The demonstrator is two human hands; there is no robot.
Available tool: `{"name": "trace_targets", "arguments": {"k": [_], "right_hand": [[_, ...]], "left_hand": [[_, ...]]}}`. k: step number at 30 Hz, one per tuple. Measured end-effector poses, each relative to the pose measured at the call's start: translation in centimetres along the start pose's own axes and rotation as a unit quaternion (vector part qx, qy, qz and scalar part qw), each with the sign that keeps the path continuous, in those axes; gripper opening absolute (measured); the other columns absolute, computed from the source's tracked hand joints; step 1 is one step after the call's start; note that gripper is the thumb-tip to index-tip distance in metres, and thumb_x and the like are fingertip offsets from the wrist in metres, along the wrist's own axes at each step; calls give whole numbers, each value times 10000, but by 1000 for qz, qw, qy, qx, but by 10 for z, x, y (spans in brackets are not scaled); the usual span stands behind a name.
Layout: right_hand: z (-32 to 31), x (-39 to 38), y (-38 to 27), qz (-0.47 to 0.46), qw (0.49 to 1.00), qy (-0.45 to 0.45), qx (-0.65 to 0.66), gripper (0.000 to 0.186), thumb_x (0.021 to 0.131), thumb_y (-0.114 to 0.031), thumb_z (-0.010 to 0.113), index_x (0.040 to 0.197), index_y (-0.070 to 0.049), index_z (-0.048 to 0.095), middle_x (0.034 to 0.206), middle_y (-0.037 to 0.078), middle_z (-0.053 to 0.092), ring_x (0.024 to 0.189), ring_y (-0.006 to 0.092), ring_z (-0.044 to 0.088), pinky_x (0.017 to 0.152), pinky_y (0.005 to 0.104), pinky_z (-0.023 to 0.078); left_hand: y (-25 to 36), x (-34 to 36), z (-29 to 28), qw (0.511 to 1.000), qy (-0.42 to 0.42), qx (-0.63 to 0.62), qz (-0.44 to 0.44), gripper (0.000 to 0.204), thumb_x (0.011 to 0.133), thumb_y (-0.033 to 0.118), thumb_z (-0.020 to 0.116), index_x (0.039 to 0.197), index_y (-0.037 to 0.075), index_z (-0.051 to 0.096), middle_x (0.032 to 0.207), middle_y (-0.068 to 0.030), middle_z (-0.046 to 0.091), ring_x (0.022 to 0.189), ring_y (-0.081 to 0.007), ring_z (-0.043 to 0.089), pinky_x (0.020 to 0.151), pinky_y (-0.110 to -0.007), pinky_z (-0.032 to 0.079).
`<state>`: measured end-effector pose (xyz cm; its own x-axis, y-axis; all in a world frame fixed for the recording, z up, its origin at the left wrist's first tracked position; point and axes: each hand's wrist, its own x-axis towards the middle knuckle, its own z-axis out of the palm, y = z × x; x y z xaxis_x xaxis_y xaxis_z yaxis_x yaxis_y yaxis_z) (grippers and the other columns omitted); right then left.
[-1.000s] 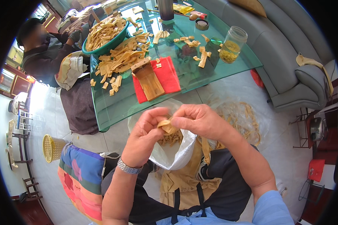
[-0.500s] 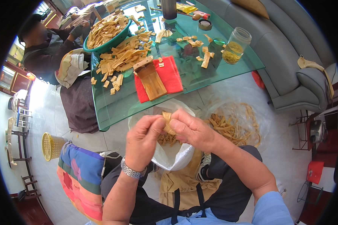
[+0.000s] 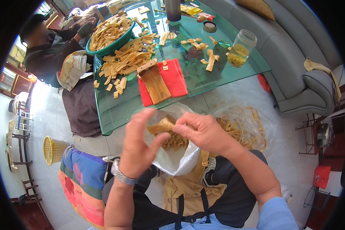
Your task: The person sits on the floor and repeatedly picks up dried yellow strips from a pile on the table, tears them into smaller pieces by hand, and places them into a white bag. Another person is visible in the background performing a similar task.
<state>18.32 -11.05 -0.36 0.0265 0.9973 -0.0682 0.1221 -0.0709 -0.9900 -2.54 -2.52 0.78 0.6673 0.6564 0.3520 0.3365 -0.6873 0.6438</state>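
Note:
A tan, ridged strip [image 3: 161,126] with a curled end is pinched in the fingers of my right hand [image 3: 205,131]. My left hand [image 3: 138,145], a watch on its wrist, has its thumb and fingers spread around the strip's left end; motion blurs the fingertips, and I see no grip there. Below both hands, a white sack [image 3: 176,163] stands with its mouth spread, holding narrow tan strips [image 3: 175,141]. On the table just beyond lies a wooden block with a raised crosspiece [image 3: 156,85], resting on a red cloth [image 3: 177,74].
The glass table [image 3: 120,119] carries a heap of tan pieces [image 3: 128,57], a green basin [image 3: 113,48] full of them and a jar [image 3: 241,48]. Right of the sack sits a clear bag of strips [image 3: 251,128]. At left are a co-worker [image 3: 50,53] and a yellow basket [image 3: 53,150].
My left fingers have come off the strip and spread apart, the hand moving slightly left. The strip now points leftward from my right hand, which has shifted a little down.

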Motion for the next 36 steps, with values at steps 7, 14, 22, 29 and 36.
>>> {"name": "trace_targets", "arguments": {"k": [7,14,22,29,36], "right_hand": [[4,0,19,-27,986,-52,-158,149,989,-191,667,1041,-53,684,866,100,702,764,228,683,715,340,532],[-16,-31,27,-13,959,-245,-141,169,984,-270,682,1017,-105,686,727,120,652,669,339,644,606,414,499],[-26,-27,13,-32,975,-192,-105,169,991,-254,675,1023,-88,687,756,89,655,638,266,645,592,379,492],[-47,-25,-2,104,956,-121,247,218,1063,-267,589,962,-74,604,655,-41,497,548,50,480,487,215,387],[-49,-32,-20,51,914,-86,393,298,1076,-195,546,1351,-97,605,636,-26,491,477,53,462,426,203,378]], "left_hand": [[10,-9,33,983,-162,-18,-85,210,956,114,631,1134,24,567,941,-214,633,889,-434,620,758,-462,512],[1,-34,5,872,-445,-170,-111,214,1044,225,576,959,28,556,746,-171,583,695,-357,589,639,-425,470],[-10,-17,-26,863,-401,-247,-183,240,1065,254,564,996,27,601,719,-62,537,648,-197,543,615,-347,448],[-17,-6,-38,819,-57,-509,-259,156,1053,142,573,1170,48,613,824,-28,591,615,-64,453,556,-214,374],[-1,0,3,863,-9,-446,-239,163,1031,100,603,1180,39,628,926,-56,680,668,-69,522,618,-219,441]]}}
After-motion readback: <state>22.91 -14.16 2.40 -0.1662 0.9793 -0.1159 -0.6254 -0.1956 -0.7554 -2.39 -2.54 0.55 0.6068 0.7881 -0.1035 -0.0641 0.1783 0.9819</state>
